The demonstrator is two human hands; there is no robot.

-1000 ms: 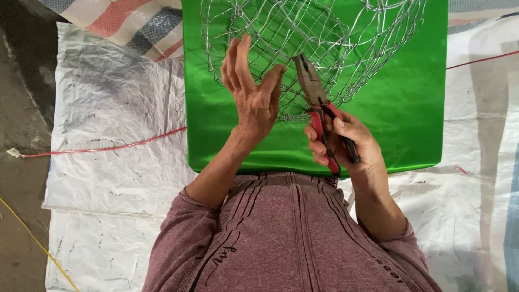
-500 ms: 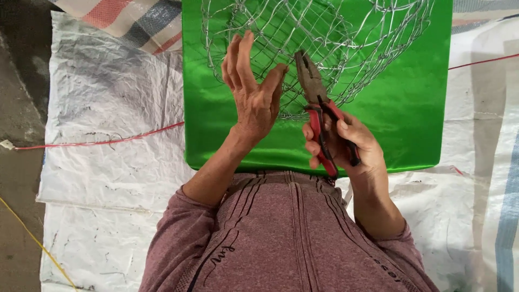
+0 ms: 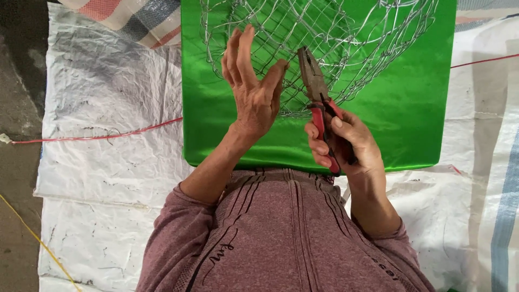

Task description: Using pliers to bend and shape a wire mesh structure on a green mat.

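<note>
A: Where does the wire basket [image 3: 346,48] sit?

B: On the green cloth [image 3: 411,119], just beyond both hands.

A: The right hand [image 3: 346,143]?

B: Fingers clamped round the red handles of the pliers [image 3: 320,103]; the nose points up at the basket's lower rim.

A: The left hand [image 3: 254,89]?

B: Raised before the mesh, fingers straight and slightly apart, holding nothing.

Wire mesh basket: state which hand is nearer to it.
Left. The left hand is open with fingertips at the wire mesh basket; the right hand sits below it, gripping red-handled pliers whose nose reaches the mesh.
</note>
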